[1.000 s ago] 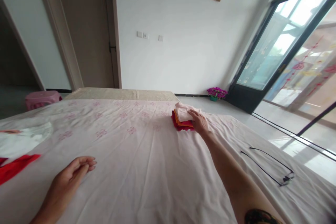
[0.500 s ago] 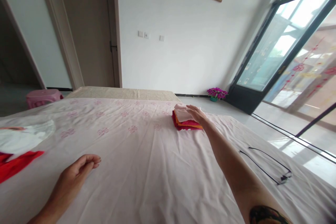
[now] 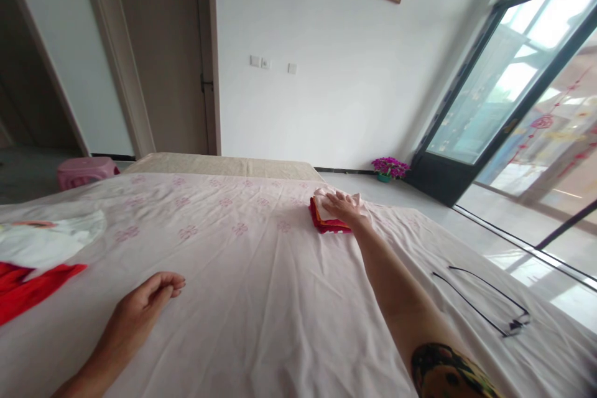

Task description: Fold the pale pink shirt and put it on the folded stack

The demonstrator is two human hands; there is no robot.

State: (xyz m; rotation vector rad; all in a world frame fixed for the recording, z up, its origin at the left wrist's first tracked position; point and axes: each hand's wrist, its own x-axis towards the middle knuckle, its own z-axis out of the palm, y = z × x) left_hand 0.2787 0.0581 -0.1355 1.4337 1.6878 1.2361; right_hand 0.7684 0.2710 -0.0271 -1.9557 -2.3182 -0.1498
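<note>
Stretched out to the far right part of the bed, my right hand [image 3: 341, 206] lies flat with fingers spread on a stack of folded clothes [image 3: 328, 224]. The top piece is a pale pink folded garment [image 3: 321, 194]; red and orange cloth shows beneath it. My left hand [image 3: 148, 303] is above the pale pink sheet [image 3: 242, 323] at the near left, its fingers curled in and closed, with nothing visible in them. Left of that hand are a red garment [image 3: 37, 286] and a white garment [image 3: 56, 239], both cut off by the picture's edge.
A pair of eyeglasses [image 3: 489, 311] lies with arms unfolded on the right of the bed. Beyond the bed stand a pink stool [image 3: 87, 169], a pot of purple flowers [image 3: 390, 166] and a dark-framed glass door [image 3: 466, 106].
My right hand has come down onto the stack and pressed flat, its fingers now spread over the pink garment. My left hand keeps its curled pose. The view has shifted slightly.
</note>
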